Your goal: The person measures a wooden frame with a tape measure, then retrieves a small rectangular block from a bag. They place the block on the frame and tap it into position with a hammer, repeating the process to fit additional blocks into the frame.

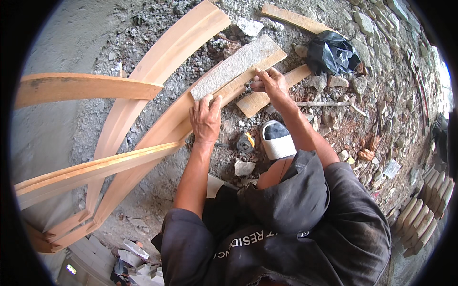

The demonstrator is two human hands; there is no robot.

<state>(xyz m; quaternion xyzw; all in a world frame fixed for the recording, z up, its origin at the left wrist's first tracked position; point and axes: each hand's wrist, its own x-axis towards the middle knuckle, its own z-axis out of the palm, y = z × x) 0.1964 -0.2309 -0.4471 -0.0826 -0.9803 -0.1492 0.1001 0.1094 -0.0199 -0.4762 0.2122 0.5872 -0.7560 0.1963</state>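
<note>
A short flat board (pixel 234 66) with a grey, cement-crusted top lies across a long wooden plank (pixel 157 138) on gravel ground. My left hand (pixel 205 119) presses down on the board's near end, fingers over its lower corner. My right hand (pixel 270 82) grips the board's long edge near its far end, thumb and fingers pinched on it. Both forearms reach up from my dark shirt at the bottom.
Other long planks (pixel 157 66) and a horizontal one (pixel 86 86) form a frame at the left. A short plank (pixel 267 93) lies under my right wrist. A black bag (pixel 331 52), a white sandal (pixel 277 140), a tape measure (pixel 246 142), stones and stacked bricks (pixel 422 219) surround me.
</note>
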